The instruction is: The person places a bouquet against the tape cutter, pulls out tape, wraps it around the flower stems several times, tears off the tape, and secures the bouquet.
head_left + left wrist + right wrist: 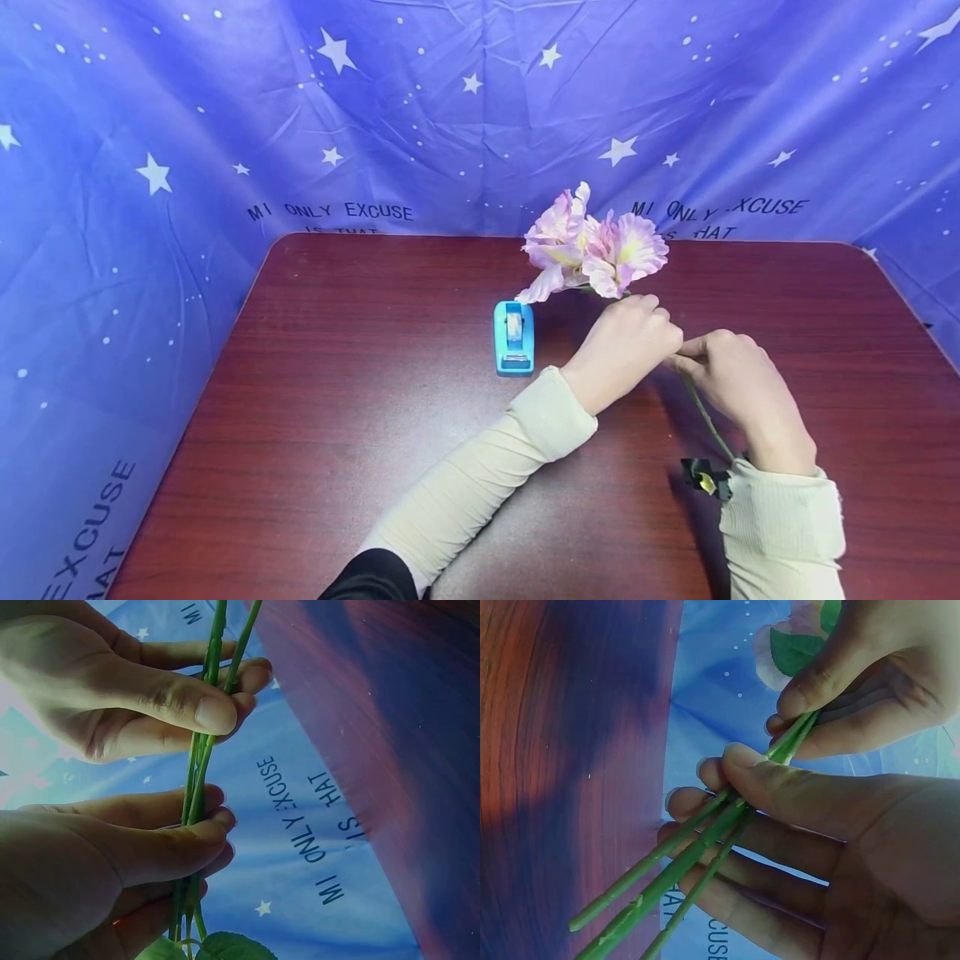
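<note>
Pink-and-white flowers [592, 246], with green leaves [795, 652] below the blooms, are held above the table by their stems. My left hand [626, 346] pinches the bundled green stems [196, 769] close under the leaves, between thumb and fingers. Just below it, my right hand [738, 383] grips the same bundle with its thumb on top and fingers behind. In the right wrist view three stem ends [679, 866] spread apart beyond the right hand. A light blue tape dispenser [514, 337] with a clear roll stands left of the left hand, touched by neither.
The dark red wooden table [337, 358] has rounded far corners. Behind it and at both sides hangs a blue cloth [420, 100] with white stars and lettering. A small black object with a yellow spot [705, 480] shows beside the right sleeve; its kind is unclear.
</note>
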`<state>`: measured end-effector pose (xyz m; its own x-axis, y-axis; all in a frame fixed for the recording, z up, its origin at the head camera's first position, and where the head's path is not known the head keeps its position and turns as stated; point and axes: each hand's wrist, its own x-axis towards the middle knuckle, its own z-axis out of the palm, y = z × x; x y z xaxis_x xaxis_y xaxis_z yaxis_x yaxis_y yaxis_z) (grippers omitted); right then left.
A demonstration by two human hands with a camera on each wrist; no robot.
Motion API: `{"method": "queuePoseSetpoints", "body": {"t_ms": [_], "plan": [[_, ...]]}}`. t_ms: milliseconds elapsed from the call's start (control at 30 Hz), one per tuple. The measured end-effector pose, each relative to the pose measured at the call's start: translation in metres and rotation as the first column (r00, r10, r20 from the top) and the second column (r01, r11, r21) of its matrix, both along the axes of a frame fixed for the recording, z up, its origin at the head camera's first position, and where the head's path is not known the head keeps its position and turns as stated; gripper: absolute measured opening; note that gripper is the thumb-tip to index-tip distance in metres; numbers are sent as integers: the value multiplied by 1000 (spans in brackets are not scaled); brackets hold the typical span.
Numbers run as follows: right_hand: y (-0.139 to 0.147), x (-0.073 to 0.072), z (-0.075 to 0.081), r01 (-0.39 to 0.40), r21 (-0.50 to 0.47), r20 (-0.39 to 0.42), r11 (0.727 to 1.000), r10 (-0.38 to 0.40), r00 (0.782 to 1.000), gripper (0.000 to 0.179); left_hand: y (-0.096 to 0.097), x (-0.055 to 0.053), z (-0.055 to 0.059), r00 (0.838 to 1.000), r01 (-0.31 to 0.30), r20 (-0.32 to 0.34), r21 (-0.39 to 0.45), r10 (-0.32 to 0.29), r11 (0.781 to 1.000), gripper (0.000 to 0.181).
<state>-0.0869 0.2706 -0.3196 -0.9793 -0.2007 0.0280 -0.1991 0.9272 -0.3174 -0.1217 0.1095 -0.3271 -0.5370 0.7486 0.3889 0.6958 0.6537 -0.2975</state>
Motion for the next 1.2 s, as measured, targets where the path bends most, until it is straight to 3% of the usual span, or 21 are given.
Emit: {"method": "queuePoseSetpoints", "body": {"t_ms": [267,533,1000,1200], "plan": [[0,-3,1,-6,0,13,1000,6,1000,13,-4,4,4,999,-36,-29,-16,35,999,17],[-7,-11,3,-22,18,31,1000,22,999,16,-10,1,0,994,-86,-68,-10,85,996,25],[-5,-12,3,-89,2,-1,996,89,996,12,-16,6,-1,985,-91,-146,-14,88,996,26],[-10,-15,6,-104,10,10,994,104,995,12,-22,3,1,989,-86,-121,-26,83,996,22]]}}
